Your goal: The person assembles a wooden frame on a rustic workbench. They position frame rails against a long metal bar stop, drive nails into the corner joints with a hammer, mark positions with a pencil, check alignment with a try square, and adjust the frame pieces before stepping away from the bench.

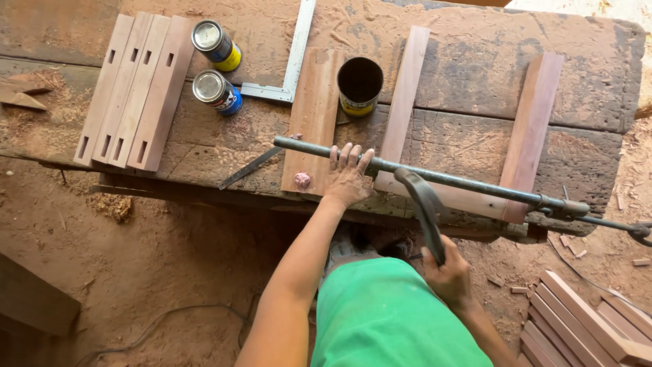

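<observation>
A long steel bar clamp (468,182) lies across the near edge of a worn wooden workbench (475,61). My left hand (348,178) rests flat on the bench with its fingers over the clamp's bar, beside a short reddish board (314,115) that has a pink blob of filler near its end. My right hand (446,272) grips the dark curved jaw piece (422,204) of the clamp below the bench edge. Two longer boards (405,95) (531,129) lie under the bar.
Several mortised wooden rails (132,92) lie at the left. Two closed tins (216,44) (216,90), an open can (360,85) and a metal square (292,64) sit mid-bench. Stacked slats (584,323) lie on the sawdust-covered floor at right. A cable (156,323) runs over the floor at lower left.
</observation>
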